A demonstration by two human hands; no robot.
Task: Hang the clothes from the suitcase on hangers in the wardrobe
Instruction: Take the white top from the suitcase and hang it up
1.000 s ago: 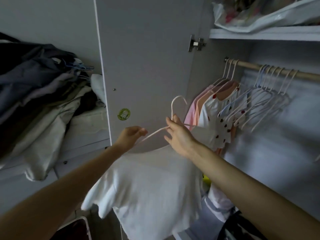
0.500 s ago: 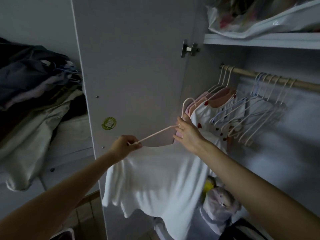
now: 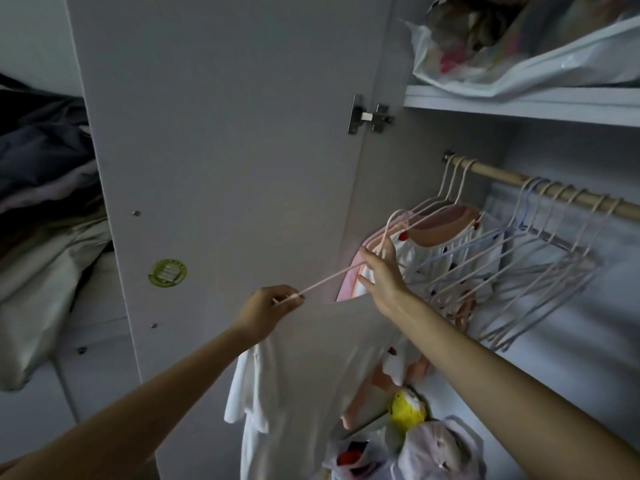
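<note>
Two hands on thin pale-pink plastic hanger (image 3: 329,279): your left hand (image 3: 268,306) fingers pinch near arm end, right hand (image 3: 381,271) grips neck. White cotton shirt (image 3: 311,375) drapes below, left of wooden wardrobe rail (image 3: 554,190). Next: lift hook up right onto rail.

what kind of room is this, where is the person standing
Most likely a bedroom or dressing area at home, in front of an open wardrobe. A wooden rail carries empty hangers and a few small tops, a bag sits on the shelf above, and clothes are piled to the left.
</note>
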